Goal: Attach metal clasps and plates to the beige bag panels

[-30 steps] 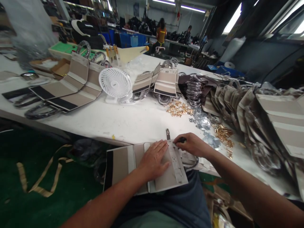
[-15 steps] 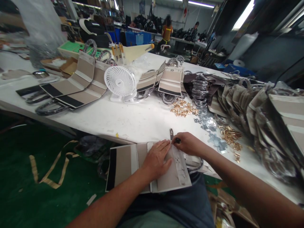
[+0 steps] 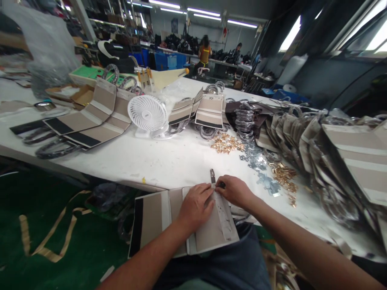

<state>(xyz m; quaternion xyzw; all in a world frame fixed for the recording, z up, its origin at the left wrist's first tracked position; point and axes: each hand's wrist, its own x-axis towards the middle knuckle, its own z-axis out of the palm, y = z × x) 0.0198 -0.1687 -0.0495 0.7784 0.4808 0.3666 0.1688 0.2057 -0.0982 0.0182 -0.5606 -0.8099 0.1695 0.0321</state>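
Observation:
A beige bag panel (image 3: 208,237) with pale strips and a black band lies unfolded over my lap, its far edge against the table edge. My left hand (image 3: 195,207) rests flat on it, fingers stretched forward and thumb apart. At the panel's far edge, my right hand (image 3: 234,190) is closed in a pinch around a small dark thing (image 3: 221,185), mostly hidden by the fingers. Just beyond the fingertips of both hands, a short dark tab with metal fittings (image 3: 212,175) sticks out onto the table.
Gold-coloured fittings (image 3: 227,143) and grey metal plates (image 3: 268,183) lie in piles on the white table (image 3: 121,169). A white fan (image 3: 148,114) stands farther back. Stacked bag panels (image 3: 308,141) crowd the right side, with more panels (image 3: 87,114) at left. Two people are in the background.
The camera view has tilted up and shifted slightly right. My right hand's fingers have moved a little against the panel's far edge; my left hand keeps its place on the panel.

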